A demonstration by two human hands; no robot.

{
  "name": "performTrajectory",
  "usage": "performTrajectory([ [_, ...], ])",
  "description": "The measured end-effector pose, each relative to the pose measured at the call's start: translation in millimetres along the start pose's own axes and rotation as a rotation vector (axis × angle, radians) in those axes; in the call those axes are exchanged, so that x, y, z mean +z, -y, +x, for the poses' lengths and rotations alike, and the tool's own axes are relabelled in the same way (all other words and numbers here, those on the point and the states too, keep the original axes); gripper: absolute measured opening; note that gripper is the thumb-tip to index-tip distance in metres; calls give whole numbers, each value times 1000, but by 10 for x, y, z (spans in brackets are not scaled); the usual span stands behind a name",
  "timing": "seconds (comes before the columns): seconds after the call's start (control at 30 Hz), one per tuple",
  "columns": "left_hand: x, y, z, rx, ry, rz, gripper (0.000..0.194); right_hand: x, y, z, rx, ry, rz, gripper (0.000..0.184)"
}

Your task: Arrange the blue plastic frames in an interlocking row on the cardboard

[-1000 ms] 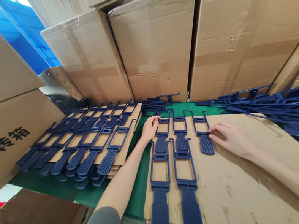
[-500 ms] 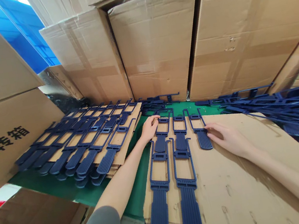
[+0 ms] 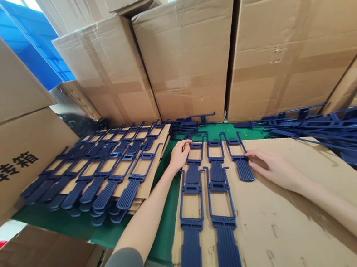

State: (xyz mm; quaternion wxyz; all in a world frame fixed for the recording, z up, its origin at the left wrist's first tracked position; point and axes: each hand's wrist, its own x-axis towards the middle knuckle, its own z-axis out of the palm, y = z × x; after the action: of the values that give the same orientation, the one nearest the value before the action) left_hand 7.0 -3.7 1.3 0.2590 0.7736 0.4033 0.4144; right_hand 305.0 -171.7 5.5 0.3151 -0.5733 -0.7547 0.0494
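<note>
Dark blue plastic frames with ribbed paddle ends lie on a cardboard sheet (image 3: 278,226). Three make the far row and two larger-looking ones, a left near frame (image 3: 190,223) and a right near frame (image 3: 223,222), lie closer to me. My left hand (image 3: 179,154) has its fingers bent together at the upper corner of the far-left frame (image 3: 192,172); its fingertips are partly hidden. With thumb and forefinger, my right hand (image 3: 274,169) grips the side of the far-right frame (image 3: 245,170). Between them rests the far-middle frame (image 3: 217,170), untouched.
On the left, a stack of cardboard sheets (image 3: 146,183) carries rows of similar frames. A loose heap of frames (image 3: 355,139) lies at right, and more loose frames (image 3: 186,125) lie behind. Large cardboard boxes (image 3: 192,57) wall off the back of the green table (image 3: 163,242).
The view has shifted slightly. Both hands stay at the same frames, and the frames keep their arrangement on the cardboard.
</note>
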Motion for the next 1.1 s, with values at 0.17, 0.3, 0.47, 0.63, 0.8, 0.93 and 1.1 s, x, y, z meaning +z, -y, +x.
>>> performTrajectory([
  [0.17, -9, -2, -14, 8, -17, 13, 26, -40, -23, -13, -11, -5, -20, 33],
  [0.3, -26, -24, -18, 13, -20, 16, 24, -83, -173, -16, -38, -123, -83, 31],
  [0.47, -34, -25, 18, 1, -8, -22, 26, -96, -335, -27, -30, -166, -150, 34],
  [0.63, -15, 16, 74, -12, 7, -67, 27, -132, -310, -12, -9, -148, -130, 32],
  [0.8, -37, 19, 81, -19, 23, -67, 29, -200, -282, -12, 11, -139, -112, 33],
  [0.93, -47, 9, 82, -20, 21, -57, 30, -228, -291, -29, -2, -151, -102, 30],
  [1.1, -39, 17, 87, -17, 25, -53, 31, -255, -304, -42, 11, -138, -132, 29],
])
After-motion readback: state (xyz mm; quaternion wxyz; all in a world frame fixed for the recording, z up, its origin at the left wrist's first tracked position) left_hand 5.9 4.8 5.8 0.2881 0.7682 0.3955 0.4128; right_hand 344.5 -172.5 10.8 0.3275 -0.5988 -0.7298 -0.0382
